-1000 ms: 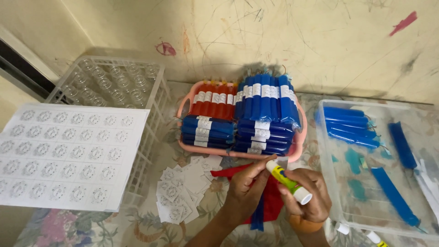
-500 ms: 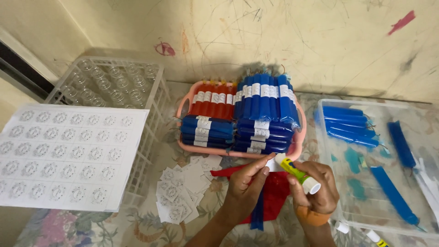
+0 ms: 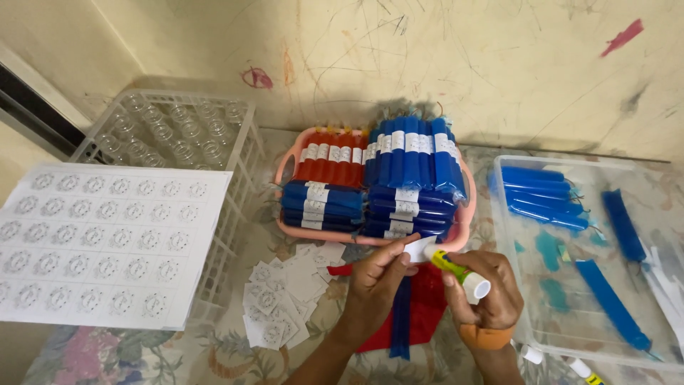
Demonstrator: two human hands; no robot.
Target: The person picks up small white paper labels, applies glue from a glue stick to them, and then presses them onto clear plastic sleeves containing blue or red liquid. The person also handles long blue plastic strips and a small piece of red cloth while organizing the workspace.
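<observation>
A small white paper label (image 3: 417,249) is pinched between the thumb and fingertips of the left hand (image 3: 377,274), just in front of the pink basket (image 3: 467,214) and above a red and a blue filled tube lying on the desk (image 3: 299,356). A glue stick (image 3: 459,272), yellow-green in the body with a white end, is gripped in the closed right hand (image 3: 491,292), and its tip is laid against the label. The step in hand is judged to be the gluing of the label. The next move would call for the label to be kept flat and steady while an even coat is given, and then for it to be pressed around one of the tubes (image 3: 401,314) beneath the hands without being creased.

The label is small, thin and easily bent; only part of it is seen between the fingers.

In the basket, blue tubes and red tubes are stacked, each banded with a white label. A loose heap of cut labels (image 3: 278,299) is spread on the desk to the left of the hands. Farther left, an uncut sheet of printed labels (image 3: 100,242) is laid over a white wire rack (image 3: 235,185) in which clear glass jars are held. To the right, unlabelled blue tubes are kept in a clear plastic tub (image 3: 513,285).
</observation>
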